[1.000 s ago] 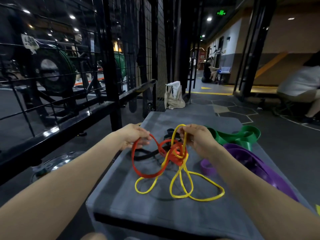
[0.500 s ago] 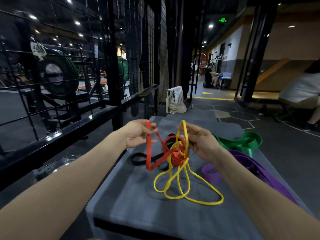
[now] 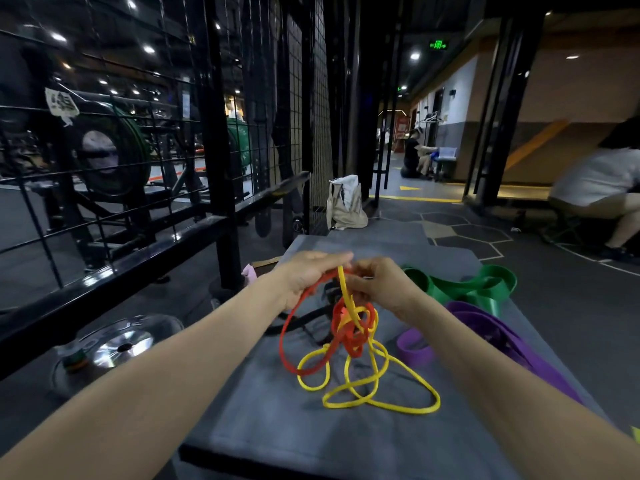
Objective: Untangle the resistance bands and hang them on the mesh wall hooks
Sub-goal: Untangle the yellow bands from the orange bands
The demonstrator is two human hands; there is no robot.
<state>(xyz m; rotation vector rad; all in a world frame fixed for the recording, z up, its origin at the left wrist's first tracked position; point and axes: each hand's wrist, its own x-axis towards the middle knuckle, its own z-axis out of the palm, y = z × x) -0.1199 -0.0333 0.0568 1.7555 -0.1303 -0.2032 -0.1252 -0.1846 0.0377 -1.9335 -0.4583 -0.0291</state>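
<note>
Both bare hands met above the far half of a grey padded bench [image 3: 263, 420], fingers nearly touching. The left hand [image 3: 308, 273] was closed around a strand of the thin red rubber resistance band [image 3: 289, 336], whose wide loop hung from the palm down to the bench top. The right hand [image 3: 381, 284] pinched a strand of the thin yellow rubber resistance band [image 3: 381, 405] between thumb and fingers, lifting it upright between the two hands. Below the hands the red and yellow bands were knotted together in a tight clump, and the yellow band's slack loops lay spread on the bench nearer the camera. A flat black band [image 3: 304, 318] lay on the bench under the clump, partly hidden by it. To the right, on the same bench, rested a wide green resistance band [image 3: 485, 284] and, just nearer, a wide purple resistance band [image 3: 491, 329], both apart from the knot. The black wire mesh wall [image 3: 298, 109] stood to the left beyond the bench; its hooks could not be made out.
</note>
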